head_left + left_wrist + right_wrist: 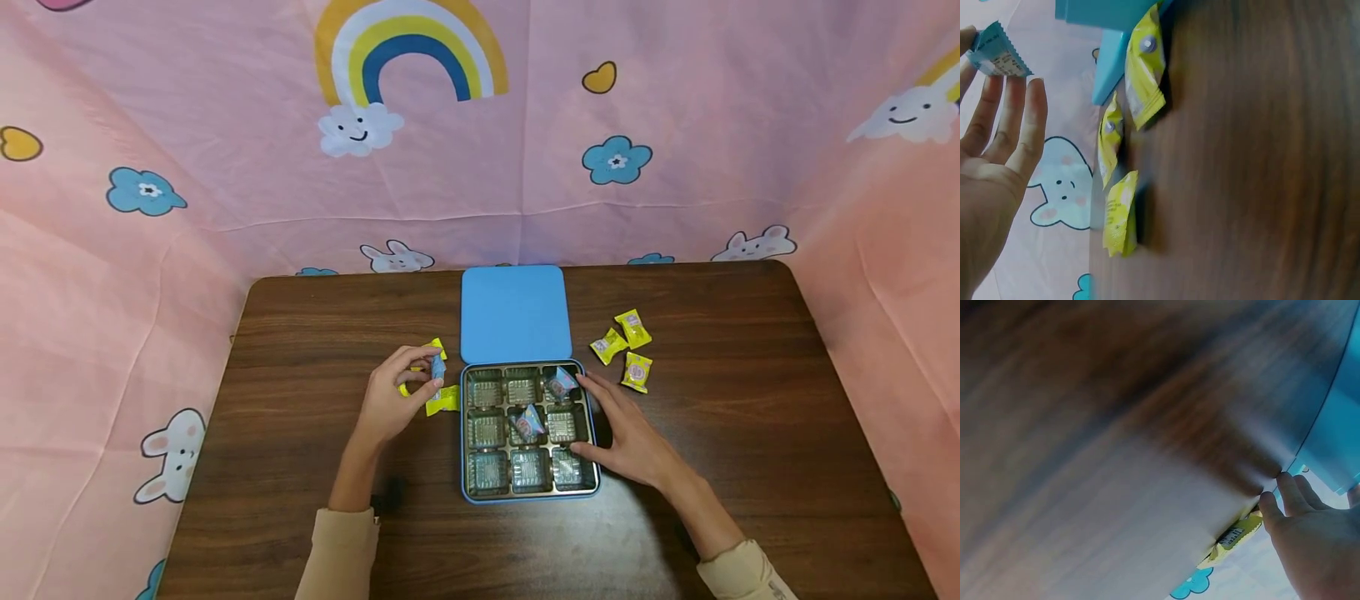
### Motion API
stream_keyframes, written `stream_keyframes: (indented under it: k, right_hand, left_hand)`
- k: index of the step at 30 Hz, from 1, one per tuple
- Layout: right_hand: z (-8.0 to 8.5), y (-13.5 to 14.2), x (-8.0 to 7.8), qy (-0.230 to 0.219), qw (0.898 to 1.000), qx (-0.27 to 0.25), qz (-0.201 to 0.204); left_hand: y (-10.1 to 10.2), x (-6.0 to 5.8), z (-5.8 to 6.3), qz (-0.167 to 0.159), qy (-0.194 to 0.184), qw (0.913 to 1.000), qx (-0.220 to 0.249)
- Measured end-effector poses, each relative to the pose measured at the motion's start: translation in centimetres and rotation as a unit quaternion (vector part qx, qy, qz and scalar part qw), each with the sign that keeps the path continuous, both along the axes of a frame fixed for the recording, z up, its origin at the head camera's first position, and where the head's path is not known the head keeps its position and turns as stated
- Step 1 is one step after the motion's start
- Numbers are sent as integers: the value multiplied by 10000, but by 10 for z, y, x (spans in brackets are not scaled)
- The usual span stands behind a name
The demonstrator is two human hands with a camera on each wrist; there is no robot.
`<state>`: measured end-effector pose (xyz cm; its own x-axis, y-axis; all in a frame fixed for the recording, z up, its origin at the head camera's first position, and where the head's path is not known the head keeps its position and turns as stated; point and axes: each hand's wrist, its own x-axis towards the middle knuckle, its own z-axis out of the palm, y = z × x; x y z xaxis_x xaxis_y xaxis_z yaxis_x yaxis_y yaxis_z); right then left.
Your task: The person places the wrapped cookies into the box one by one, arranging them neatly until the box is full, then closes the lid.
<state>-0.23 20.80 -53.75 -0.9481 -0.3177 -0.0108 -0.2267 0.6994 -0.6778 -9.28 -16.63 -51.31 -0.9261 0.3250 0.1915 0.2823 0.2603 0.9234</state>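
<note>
Between the thumb and fingers of my left hand [387,402] is a small blue wrapped candy [1000,52], raised above the table left of the tin. The square blue tin [531,498] holds a divider with three rows of compartments. One blue candy [562,384] lies in its back right compartment, another blue candy [528,423] in the centre one. My right hand [633,437] is at the tin's right side, fingers spread, thumb over the right rim. Its fingertips are close to the back right candy; whether they touch it I cannot tell.
Behind the tin lies a flat blue lid [514,314]. Several yellow wrapped candies rest on the wooden table [300,433]: a yellow candy [443,400] is among those under my left hand, and a yellow candy [637,372] is in the group at right. Pink printed cloth [480,175] surrounds the table.
</note>
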Motion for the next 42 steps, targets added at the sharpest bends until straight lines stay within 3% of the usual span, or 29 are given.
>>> stream_keyframes:
  k: [7,19,30,35,42]
  right_hand:
    - [0,0,1,48,9999,-100,25]
    - [-1,-1,0,47,10000,-55,-3]
    - [-1,-1,1,0,10000,-96,-15]
    - [-2,-1,0,5,9999,-104,-23]
    - [-1,-1,1,29,9999,-116,1]
  left_hand:
    - [15,19,35,-293,-70,9995,-21]
    - [20,29,39,-422,194,9989,16]
    - [34,49,35,-1039,622,9923,247]
    - [40,58,31,-1126,777,9905,158]
    - [39,59,0,-1125,1005,9885,56]
